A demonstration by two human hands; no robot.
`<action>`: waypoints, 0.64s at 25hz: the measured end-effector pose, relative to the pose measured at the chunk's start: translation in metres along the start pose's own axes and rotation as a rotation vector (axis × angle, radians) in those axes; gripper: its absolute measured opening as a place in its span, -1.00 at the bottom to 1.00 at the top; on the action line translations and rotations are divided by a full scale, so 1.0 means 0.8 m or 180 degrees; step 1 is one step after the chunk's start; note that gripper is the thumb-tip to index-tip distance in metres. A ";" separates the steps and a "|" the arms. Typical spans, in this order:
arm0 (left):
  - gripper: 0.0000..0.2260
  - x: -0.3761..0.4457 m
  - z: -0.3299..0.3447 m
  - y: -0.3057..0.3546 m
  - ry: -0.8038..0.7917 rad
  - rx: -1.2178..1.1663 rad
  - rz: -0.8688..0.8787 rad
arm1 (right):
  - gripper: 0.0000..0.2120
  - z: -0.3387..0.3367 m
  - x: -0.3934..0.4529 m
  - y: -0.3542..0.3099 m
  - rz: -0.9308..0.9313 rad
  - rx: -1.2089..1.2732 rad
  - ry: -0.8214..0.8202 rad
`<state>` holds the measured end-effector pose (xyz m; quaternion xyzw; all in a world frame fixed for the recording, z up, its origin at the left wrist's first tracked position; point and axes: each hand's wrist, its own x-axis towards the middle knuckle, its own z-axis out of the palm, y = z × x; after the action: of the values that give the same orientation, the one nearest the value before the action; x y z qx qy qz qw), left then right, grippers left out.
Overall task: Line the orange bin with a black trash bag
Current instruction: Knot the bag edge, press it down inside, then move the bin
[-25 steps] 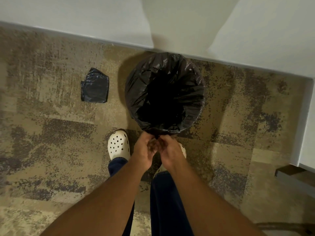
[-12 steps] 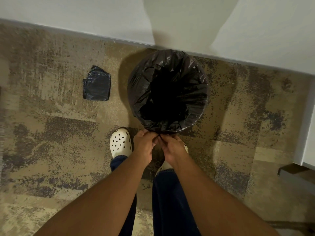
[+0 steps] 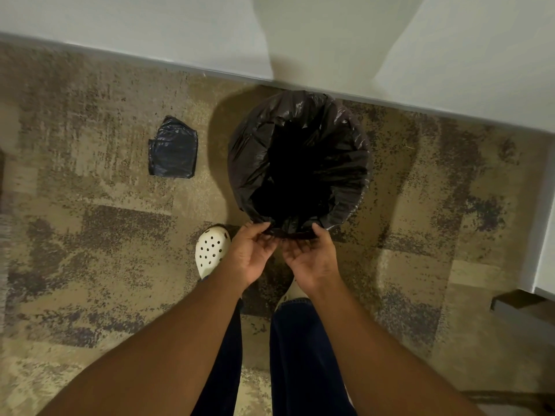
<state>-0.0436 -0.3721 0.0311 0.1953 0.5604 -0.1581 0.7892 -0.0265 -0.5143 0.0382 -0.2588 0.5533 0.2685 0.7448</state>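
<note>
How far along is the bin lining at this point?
Mostly done: the black trash bag is open inside the bin and folded over the rim all round, so no orange shows. In hand: the left hand and right hand finger the bag's near edge, palms open. Left: snugging that edge. A folded spare bag lies on the carpet.

Can't see any of the orange bin itself, the black trash bag [image 3: 300,163] covers it completely and its inside is just a dark hole. My right shoe [image 3: 295,291] is mostly hidden under my right hand [image 3: 310,259]. Both forearms run off the bottom edge.
</note>
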 end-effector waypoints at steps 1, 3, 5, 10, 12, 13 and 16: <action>-0.85 0.000 0.002 0.004 -0.0055 0.0009 -0.0040 | -0.52 0.001 0.003 0.000 -0.0021 -0.0109 -0.0033; -0.80 0.000 0.008 0.010 -0.0151 0.0066 -0.0138 | -0.47 0.007 0.010 0.000 -0.0122 -0.0329 -0.0121; -0.70 0.006 0.013 0.014 -0.0157 0.0209 -0.0252 | -0.42 0.014 0.017 -0.002 -0.0238 -0.0373 -0.0146; -0.79 0.009 -0.004 0.041 0.0096 0.0531 0.0068 | -0.27 0.007 0.011 -0.017 -0.0337 -0.1232 0.0215; -0.69 0.015 -0.010 0.072 0.0415 0.0876 0.0602 | -0.09 -0.006 0.005 -0.035 -0.0523 -0.1877 0.0586; -0.55 0.019 -0.009 0.092 0.0521 0.1141 0.0815 | -0.01 -0.013 0.004 -0.050 -0.0742 -0.2117 0.0783; -0.47 0.027 0.013 0.144 0.0422 0.1688 0.1005 | -0.14 -0.017 0.013 -0.107 -0.1332 -0.2098 0.0931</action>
<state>0.0256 -0.2771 0.0284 0.4888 0.5126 -0.1612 0.6873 0.0255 -0.5840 0.0326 -0.6257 0.4732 0.2346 0.5741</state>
